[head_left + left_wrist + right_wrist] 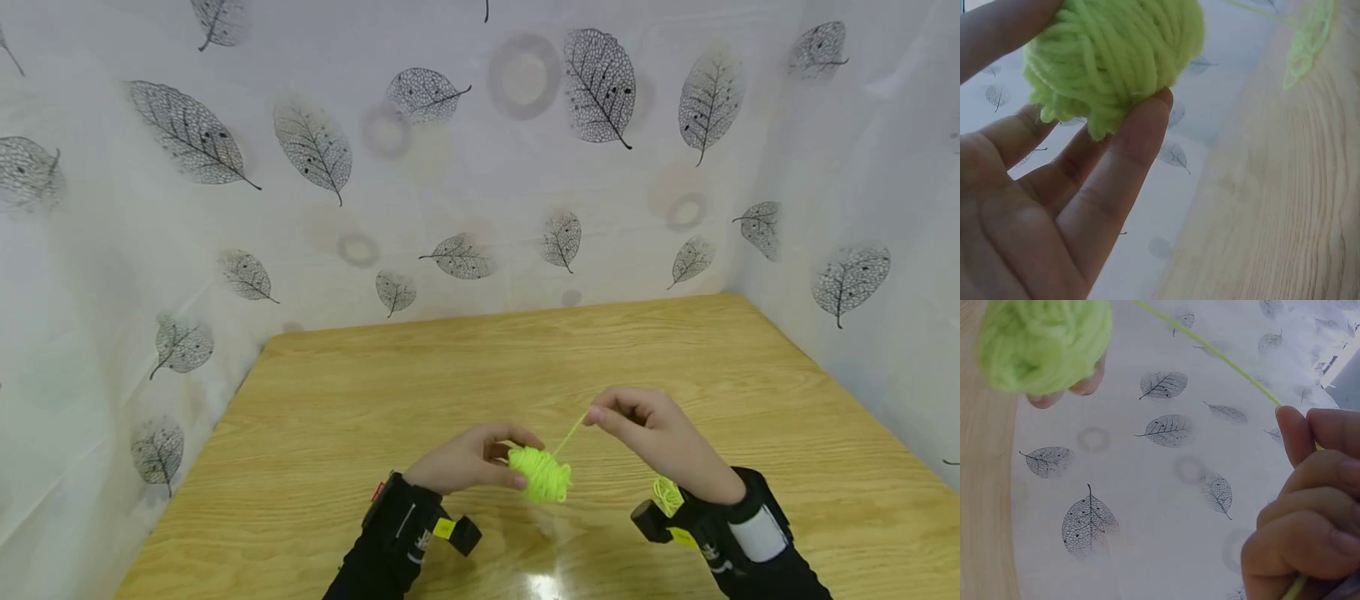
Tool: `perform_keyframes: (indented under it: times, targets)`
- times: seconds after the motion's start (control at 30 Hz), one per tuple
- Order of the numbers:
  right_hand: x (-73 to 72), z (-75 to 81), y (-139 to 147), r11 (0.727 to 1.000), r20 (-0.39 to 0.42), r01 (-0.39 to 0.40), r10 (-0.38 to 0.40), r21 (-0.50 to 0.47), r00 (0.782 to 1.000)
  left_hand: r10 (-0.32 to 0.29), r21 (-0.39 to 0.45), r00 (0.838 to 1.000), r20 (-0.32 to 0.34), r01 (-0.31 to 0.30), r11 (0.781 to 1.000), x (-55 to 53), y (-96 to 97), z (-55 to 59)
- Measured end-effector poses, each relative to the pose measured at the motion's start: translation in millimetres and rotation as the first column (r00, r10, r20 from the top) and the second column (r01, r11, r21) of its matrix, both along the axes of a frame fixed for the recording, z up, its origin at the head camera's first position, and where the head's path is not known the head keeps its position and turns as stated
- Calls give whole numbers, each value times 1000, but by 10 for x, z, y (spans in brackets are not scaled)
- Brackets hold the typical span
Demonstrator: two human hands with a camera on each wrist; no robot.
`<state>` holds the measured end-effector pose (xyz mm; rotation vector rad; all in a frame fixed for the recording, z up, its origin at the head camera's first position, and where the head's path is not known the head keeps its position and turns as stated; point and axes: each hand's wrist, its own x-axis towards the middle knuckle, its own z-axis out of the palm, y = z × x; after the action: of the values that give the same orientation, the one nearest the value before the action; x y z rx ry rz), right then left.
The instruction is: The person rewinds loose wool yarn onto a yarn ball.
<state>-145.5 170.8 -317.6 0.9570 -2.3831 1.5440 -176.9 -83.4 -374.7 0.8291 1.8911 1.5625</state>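
Bare wooden table point(525, 358) lies open ahead; leaf-printed curtain point(450, 167) walls three sides.

right hand point(1310, 506): lower right of the view, fingers curled, pinching a thin green strand
strand point(1222, 356): taut, slanting from the top middle down to the fingertips point(1288, 425)
yarn ball point(1044, 340): upper left, bright green, held from beneath by the other hand's fingertips point(1088, 384)
backdrop point(1166, 487): white sheet printed with grey leaves and faint rings
table point(985, 506): light wood strip along the left edge
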Motion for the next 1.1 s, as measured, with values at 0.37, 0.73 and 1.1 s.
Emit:
perform_keyframes:
  times: [0.37, 0.73, 1.1]
  targets:
    - [-214, -203, 10, 996, 145, 45, -33, -78, 989, -143, 232, 989, 49, 128, 964, 36, -48, 78]
    - [-297, -417, -203, 1000, 218, -4, 0, 20, 976, -105, 501, 990, 97, 43, 864, 56, -91, 121]
    - [-221, -549, -458, 968, 150, -133, 102, 215, 983, 181, 549, 961, 210, -269, 792, 60, -84, 179]
